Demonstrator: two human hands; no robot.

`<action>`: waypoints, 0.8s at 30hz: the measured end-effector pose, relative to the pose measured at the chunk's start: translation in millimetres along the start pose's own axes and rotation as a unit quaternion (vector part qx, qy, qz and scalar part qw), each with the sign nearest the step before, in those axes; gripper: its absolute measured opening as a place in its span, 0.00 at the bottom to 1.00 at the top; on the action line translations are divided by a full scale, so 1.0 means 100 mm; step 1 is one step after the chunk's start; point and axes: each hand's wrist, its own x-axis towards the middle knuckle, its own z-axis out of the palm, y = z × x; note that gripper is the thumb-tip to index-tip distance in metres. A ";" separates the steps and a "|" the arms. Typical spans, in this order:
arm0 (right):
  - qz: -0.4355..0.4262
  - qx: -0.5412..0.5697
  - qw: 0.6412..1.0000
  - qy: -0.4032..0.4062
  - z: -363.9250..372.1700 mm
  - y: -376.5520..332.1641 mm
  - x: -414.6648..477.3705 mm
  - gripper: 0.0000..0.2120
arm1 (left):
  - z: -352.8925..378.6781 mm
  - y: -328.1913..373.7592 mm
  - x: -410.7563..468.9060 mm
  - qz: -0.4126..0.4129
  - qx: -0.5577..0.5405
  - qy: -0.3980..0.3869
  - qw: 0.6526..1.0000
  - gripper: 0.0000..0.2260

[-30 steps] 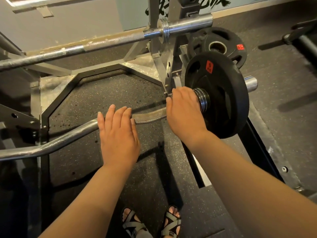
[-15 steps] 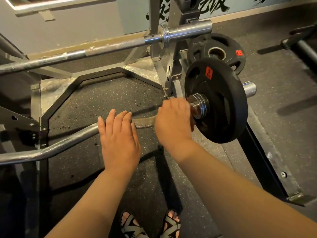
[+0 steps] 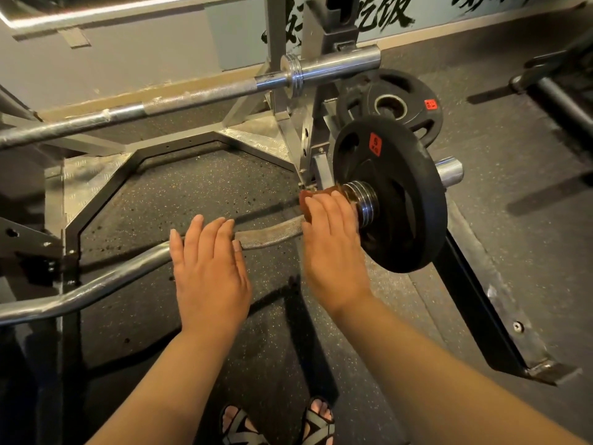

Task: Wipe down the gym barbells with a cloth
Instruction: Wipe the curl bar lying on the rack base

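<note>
Wiping step, mid-frame: the right hand point(image 3: 332, 242) curls its fingers over a brown cloth point(image 3: 309, 196) on the bent bar point(image 3: 96, 287) -- the left hand point(image 3: 210, 271) lies flat, fingers straight. Next, probably slide the cloth left

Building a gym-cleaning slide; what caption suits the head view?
The left hand rests flat on the curl bar while the right hand holds a cloth to it beside the plate.

The curved chrome bar point(image 3: 96, 285) lies bare along its left bend and on the short knurled stretch between left hand point(image 3: 210, 271) and right hand point(image 3: 332, 242), beyond which the black rubber weight plate point(image 3: 407, 220) blocks the way, the grey steel rack upright point(image 3: 313, 136) close behind.
</note>
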 end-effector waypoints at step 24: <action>0.026 0.054 0.998 -0.010 -0.04 0.08 0.14 0.15 | -0.02 -0.03 0.00 0.008 -0.002 0.002 1.000 0.19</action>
